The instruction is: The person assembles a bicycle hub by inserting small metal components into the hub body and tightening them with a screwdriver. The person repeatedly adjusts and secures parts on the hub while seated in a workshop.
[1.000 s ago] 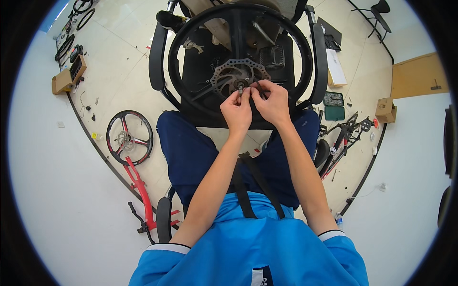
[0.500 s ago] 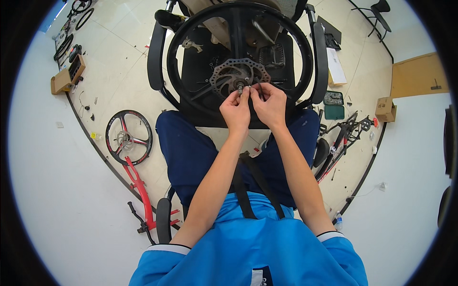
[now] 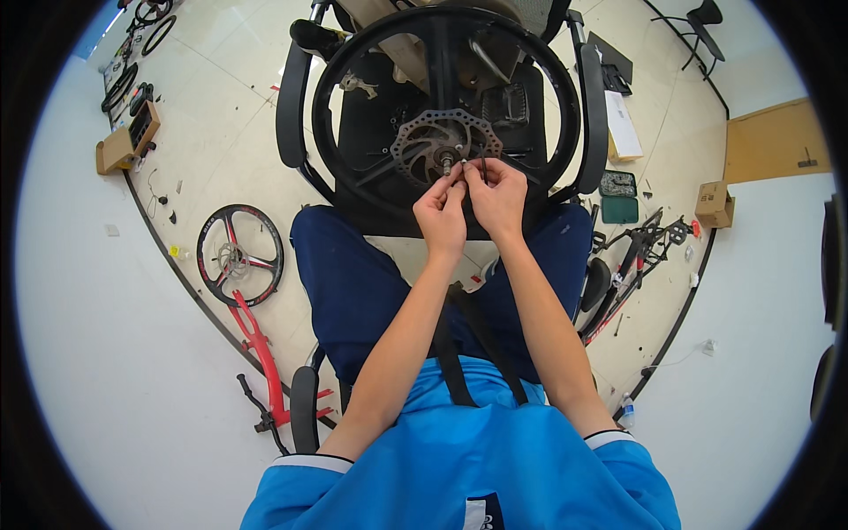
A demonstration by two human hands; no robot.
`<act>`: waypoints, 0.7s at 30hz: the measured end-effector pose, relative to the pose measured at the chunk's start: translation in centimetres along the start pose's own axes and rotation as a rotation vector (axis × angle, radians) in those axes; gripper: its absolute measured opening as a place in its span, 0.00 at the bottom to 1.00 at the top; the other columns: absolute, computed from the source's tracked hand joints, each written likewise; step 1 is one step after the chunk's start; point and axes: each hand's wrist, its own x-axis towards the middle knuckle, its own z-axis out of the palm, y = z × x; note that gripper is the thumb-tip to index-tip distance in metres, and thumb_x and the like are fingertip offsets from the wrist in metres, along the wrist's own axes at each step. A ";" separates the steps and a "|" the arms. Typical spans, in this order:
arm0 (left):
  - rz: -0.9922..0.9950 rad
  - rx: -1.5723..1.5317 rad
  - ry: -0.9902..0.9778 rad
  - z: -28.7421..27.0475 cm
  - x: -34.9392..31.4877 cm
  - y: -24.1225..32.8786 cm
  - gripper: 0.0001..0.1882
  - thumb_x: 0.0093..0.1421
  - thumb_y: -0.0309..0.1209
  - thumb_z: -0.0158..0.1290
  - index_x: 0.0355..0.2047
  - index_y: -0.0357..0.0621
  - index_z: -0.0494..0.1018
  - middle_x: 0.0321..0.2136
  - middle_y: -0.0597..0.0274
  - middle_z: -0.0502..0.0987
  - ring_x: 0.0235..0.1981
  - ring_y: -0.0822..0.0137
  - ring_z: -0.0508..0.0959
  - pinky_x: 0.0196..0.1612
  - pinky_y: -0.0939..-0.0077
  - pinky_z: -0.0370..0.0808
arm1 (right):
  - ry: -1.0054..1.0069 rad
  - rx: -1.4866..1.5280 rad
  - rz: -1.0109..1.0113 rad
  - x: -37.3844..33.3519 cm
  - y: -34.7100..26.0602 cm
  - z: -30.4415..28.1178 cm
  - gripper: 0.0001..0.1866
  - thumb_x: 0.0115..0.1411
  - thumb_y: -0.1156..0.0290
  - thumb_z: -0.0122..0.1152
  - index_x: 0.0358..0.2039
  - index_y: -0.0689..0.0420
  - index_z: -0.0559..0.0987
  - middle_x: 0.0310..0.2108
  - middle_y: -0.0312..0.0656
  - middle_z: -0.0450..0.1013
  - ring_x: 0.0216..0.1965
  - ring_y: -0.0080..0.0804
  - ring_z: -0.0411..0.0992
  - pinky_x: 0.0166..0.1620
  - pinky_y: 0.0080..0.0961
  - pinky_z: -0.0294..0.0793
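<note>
Currently 2 hands [image 3: 500, 200] near 1 brake disc [image 3: 427, 152]

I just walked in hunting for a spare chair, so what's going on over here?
Someone in a blue top is working with bare hands at a black wheel lying across a chair, its disc facing up. The left grip is just below the axle; the right grip is beside it, at the disc's lower edge. Whatever they may hold is too small to tell. Off to the left are another wheel and a red frame.
</note>
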 end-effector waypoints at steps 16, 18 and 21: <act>0.055 0.073 -0.091 -0.4 -0.5 -0.1 0.19 0.62 0.21 0.49 0.54 0.37 0.71 0.17 0.79 0.61 0.17 0.85 0.56 0.20 0.86 0.53 | -0.130 0.028 0.270 -1.9 -1.3 -3.5 0.10 0.65 0.69 0.51 0.37 0.65 0.71 0.18 0.41 0.74 0.20 0.19 0.70 0.26 0.17 0.65; 0.039 0.081 -0.089 -0.4 -0.5 0.1 0.20 0.61 0.21 0.49 0.55 0.37 0.71 0.17 0.78 0.61 0.17 0.85 0.56 0.20 0.87 0.53 | -0.193 0.096 0.311 -2.0 -2.0 -4.1 0.08 0.66 0.69 0.50 0.36 0.61 0.66 0.18 0.41 0.73 0.16 0.17 0.63 0.22 0.16 0.59; 0.034 0.077 -0.095 -0.3 -0.6 0.2 0.20 0.61 0.21 0.49 0.55 0.37 0.71 0.17 0.78 0.61 0.17 0.85 0.57 0.20 0.87 0.54 | -0.254 0.142 0.326 -1.7 -2.3 -4.3 0.07 0.66 0.69 0.50 0.35 0.59 0.67 0.17 0.39 0.69 0.10 0.13 0.53 0.13 0.14 0.48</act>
